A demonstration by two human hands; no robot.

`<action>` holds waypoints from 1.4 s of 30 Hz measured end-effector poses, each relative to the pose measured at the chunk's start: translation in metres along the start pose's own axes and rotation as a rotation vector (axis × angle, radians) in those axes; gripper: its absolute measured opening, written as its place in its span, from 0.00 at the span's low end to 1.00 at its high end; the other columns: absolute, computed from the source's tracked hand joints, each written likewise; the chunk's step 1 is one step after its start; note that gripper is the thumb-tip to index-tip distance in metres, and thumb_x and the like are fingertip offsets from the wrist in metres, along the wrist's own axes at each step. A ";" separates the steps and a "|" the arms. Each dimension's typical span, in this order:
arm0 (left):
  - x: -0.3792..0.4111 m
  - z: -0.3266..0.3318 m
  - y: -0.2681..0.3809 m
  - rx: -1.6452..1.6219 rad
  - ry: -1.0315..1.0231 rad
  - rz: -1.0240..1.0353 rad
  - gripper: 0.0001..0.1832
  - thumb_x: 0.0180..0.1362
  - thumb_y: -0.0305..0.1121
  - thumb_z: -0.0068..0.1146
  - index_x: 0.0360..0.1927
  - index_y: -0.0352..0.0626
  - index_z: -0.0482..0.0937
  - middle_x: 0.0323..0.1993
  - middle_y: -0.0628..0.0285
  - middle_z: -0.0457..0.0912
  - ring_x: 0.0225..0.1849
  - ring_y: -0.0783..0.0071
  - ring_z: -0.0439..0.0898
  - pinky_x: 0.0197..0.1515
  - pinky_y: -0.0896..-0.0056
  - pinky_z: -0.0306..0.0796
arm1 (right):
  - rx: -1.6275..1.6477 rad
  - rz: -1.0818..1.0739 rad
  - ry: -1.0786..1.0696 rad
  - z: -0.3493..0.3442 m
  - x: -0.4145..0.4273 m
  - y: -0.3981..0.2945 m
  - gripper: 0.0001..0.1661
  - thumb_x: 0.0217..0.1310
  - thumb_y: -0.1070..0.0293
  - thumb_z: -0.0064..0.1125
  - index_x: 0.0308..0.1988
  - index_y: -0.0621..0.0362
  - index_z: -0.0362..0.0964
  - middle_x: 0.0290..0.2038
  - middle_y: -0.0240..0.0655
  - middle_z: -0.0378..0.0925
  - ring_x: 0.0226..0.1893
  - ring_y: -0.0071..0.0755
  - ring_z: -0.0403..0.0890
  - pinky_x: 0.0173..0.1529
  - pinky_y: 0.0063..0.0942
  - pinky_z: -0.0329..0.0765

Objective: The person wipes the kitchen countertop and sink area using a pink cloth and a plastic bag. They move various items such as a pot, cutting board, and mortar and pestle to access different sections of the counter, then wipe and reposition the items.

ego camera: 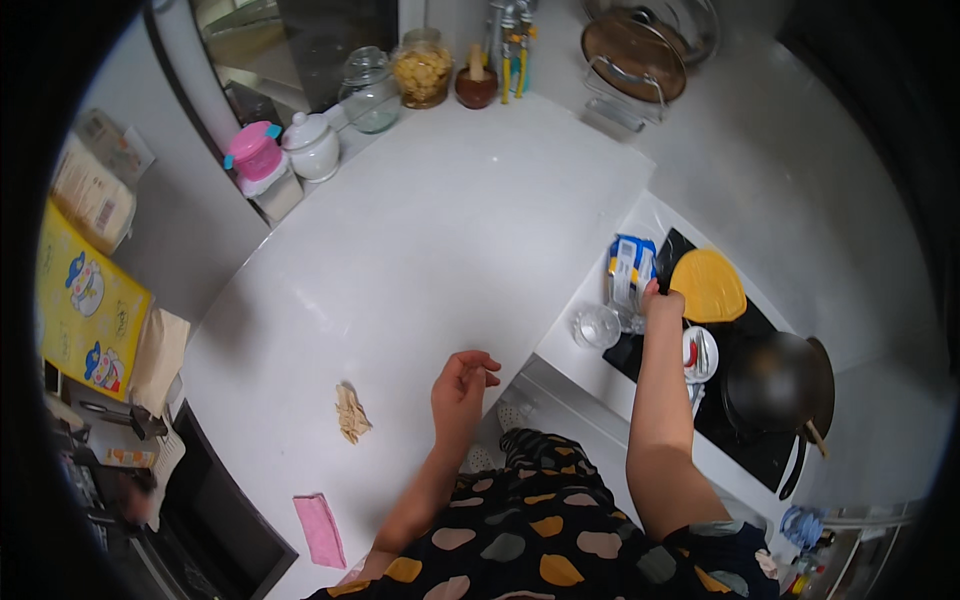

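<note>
My right hand reaches over the black cooktop and closes around a small black object, perhaps a handle, beside a yellow semicircular item. Just left of that hand lies a blue and white packet, with a clear glass bowl below it. Beside my right forearm is a small white dish with something red and metal utensils. My left hand hovers over the white counter's edge, fingers loosely curled, apparently holding nothing. A crumpled beige paper or cloth and a folded pink cloth lie on the counter.
A dark pan stands on the cooktop at right. The black sink is at lower left. Along the back stand a white lidded jar, glass jars and a rack with pan lids. A yellow bag hangs at left.
</note>
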State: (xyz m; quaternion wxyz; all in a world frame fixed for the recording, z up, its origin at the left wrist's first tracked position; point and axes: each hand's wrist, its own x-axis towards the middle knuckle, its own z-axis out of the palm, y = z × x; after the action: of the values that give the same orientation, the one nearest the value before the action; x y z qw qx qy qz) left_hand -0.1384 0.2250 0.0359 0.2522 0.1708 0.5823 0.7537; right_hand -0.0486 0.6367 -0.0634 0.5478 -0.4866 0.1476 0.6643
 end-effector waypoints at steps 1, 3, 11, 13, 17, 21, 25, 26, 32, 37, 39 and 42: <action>0.001 -0.003 0.000 -0.001 0.010 0.000 0.09 0.60 0.21 0.39 0.40 0.36 0.71 0.34 0.60 0.76 0.33 0.77 0.74 0.41 0.74 0.70 | -0.028 0.064 -0.071 0.006 -0.011 0.015 0.10 0.61 0.64 0.43 0.34 0.59 0.64 0.27 0.36 0.68 0.23 0.31 0.71 0.32 0.31 0.77; 0.006 -0.001 0.001 0.009 0.006 0.002 0.09 0.59 0.20 0.39 0.40 0.35 0.71 0.34 0.60 0.77 0.32 0.77 0.74 0.40 0.74 0.71 | -0.171 0.098 -0.283 0.026 0.000 0.025 0.06 0.57 0.71 0.44 0.30 0.61 0.65 0.25 0.36 0.68 0.26 0.33 0.72 0.33 0.31 0.78; 0.046 -0.004 0.006 0.103 0.134 0.020 0.09 0.59 0.20 0.41 0.42 0.35 0.71 0.34 0.60 0.76 0.33 0.77 0.75 0.40 0.75 0.71 | -0.748 0.264 -0.740 0.134 -0.109 0.170 0.03 0.56 0.74 0.54 0.30 0.61 0.71 0.24 0.35 0.73 0.25 0.31 0.73 0.32 0.29 0.76; 0.065 -0.004 0.007 0.211 0.178 0.035 0.10 0.57 0.20 0.43 0.42 0.36 0.71 0.36 0.60 0.78 0.34 0.75 0.77 0.37 0.77 0.72 | -0.936 0.288 -0.810 0.157 -0.119 0.211 0.04 0.58 0.74 0.49 0.32 0.63 0.69 0.27 0.39 0.73 0.27 0.36 0.75 0.35 0.33 0.78; 0.108 0.000 0.008 0.615 0.293 0.018 0.15 0.54 0.22 0.49 0.46 0.38 0.72 0.41 0.57 0.79 0.40 0.66 0.79 0.39 0.72 0.72 | -1.165 0.351 -0.912 0.228 -0.110 0.286 0.11 0.61 0.72 0.41 0.40 0.68 0.64 0.36 0.50 0.72 0.33 0.48 0.77 0.39 0.42 0.79; 0.137 -0.004 -0.011 1.069 0.257 0.072 0.21 0.50 0.25 0.53 0.51 0.40 0.71 0.52 0.52 0.72 0.54 0.54 0.70 0.54 0.53 0.63 | -1.238 0.314 -0.916 0.301 -0.083 0.356 0.17 0.62 0.70 0.39 0.47 0.69 0.56 0.41 0.59 0.70 0.40 0.60 0.76 0.40 0.49 0.80; 0.158 0.003 -0.024 1.371 0.213 -0.029 0.24 0.50 0.28 0.54 0.53 0.39 0.70 0.60 0.51 0.63 0.63 0.49 0.58 0.62 0.35 0.46 | -1.259 0.161 -0.971 0.345 -0.059 0.405 0.24 0.62 0.67 0.40 0.56 0.62 0.51 0.51 0.58 0.62 0.43 0.63 0.74 0.42 0.54 0.78; 0.165 0.007 -0.024 1.414 0.204 -0.019 0.24 0.50 0.28 0.54 0.53 0.39 0.70 0.60 0.51 0.63 0.63 0.49 0.58 0.61 0.34 0.45 | -1.236 0.184 -0.992 0.361 -0.046 0.413 0.25 0.62 0.66 0.41 0.58 0.60 0.50 0.52 0.56 0.61 0.44 0.63 0.73 0.42 0.54 0.78; 0.173 0.010 -0.045 1.580 0.219 -0.008 0.26 0.45 0.31 0.58 0.50 0.35 0.70 0.55 0.48 0.69 0.59 0.48 0.65 0.61 0.32 0.44 | -1.262 0.138 -0.980 0.367 -0.045 0.446 0.27 0.65 0.53 0.39 0.59 0.53 0.52 0.52 0.43 0.66 0.43 0.51 0.76 0.39 0.50 0.80; 0.178 0.009 -0.047 1.582 0.198 -0.020 0.26 0.48 0.31 0.56 0.52 0.33 0.68 0.56 0.46 0.68 0.59 0.48 0.65 0.61 0.33 0.43 | -1.031 0.256 -0.953 0.383 -0.045 0.448 0.31 0.62 0.62 0.45 0.62 0.53 0.46 0.60 0.44 0.52 0.55 0.50 0.63 0.47 0.53 0.77; 0.178 0.009 -0.047 1.583 0.183 -0.014 0.27 0.47 0.31 0.57 0.52 0.33 0.68 0.56 0.45 0.67 0.59 0.48 0.65 0.62 0.34 0.44 | -1.058 0.217 -0.988 0.383 -0.046 0.448 0.31 0.62 0.63 0.44 0.61 0.56 0.46 0.60 0.44 0.51 0.56 0.48 0.63 0.45 0.48 0.80; 0.175 0.008 -0.043 1.577 0.182 -0.007 0.28 0.43 0.31 0.59 0.51 0.34 0.69 0.56 0.46 0.68 0.58 0.49 0.67 0.61 0.35 0.47 | -1.073 0.200 -0.955 0.377 -0.052 0.448 0.26 0.63 0.58 0.46 0.59 0.48 0.53 0.56 0.40 0.59 0.51 0.46 0.69 0.40 0.47 0.82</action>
State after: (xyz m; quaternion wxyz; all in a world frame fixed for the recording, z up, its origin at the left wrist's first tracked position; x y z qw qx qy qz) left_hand -0.2692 0.3410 -0.0103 0.0108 0.2350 0.9633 0.1290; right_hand -0.6257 0.7213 0.0098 0.1748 -0.3296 -0.4103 0.8321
